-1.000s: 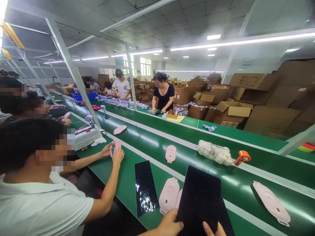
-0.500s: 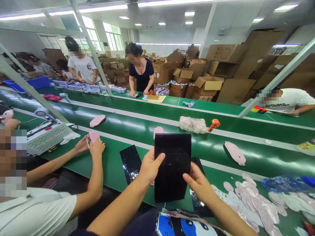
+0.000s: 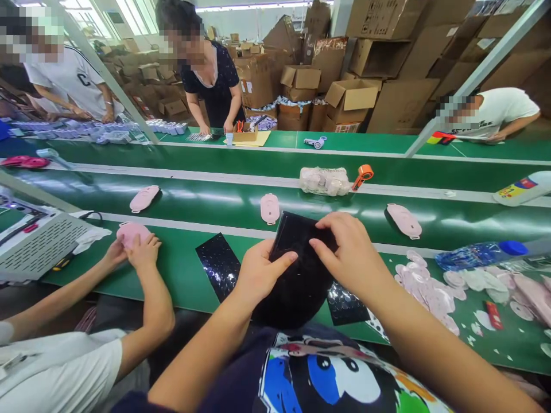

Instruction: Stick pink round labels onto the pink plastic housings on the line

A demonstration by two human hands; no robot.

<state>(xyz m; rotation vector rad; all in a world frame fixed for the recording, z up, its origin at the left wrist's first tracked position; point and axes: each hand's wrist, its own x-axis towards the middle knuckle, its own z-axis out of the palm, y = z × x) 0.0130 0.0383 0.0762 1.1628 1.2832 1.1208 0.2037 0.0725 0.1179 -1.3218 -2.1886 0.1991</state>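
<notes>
The person's left grip (image 3: 262,275) and right grip (image 3: 348,252) clamp opposite edges of a glossy black sheet (image 3: 301,281), keeping it bowed over the green surface (image 3: 185,281), between a dotted black sheet (image 3: 217,265) and pale pink pieces (image 3: 426,292).

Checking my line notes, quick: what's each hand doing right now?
Left hand: closed, holding the black glossy sheet, thumb on its face.
Right hand: closed, holding the same sheet, fingers over its upper edge.
</notes>
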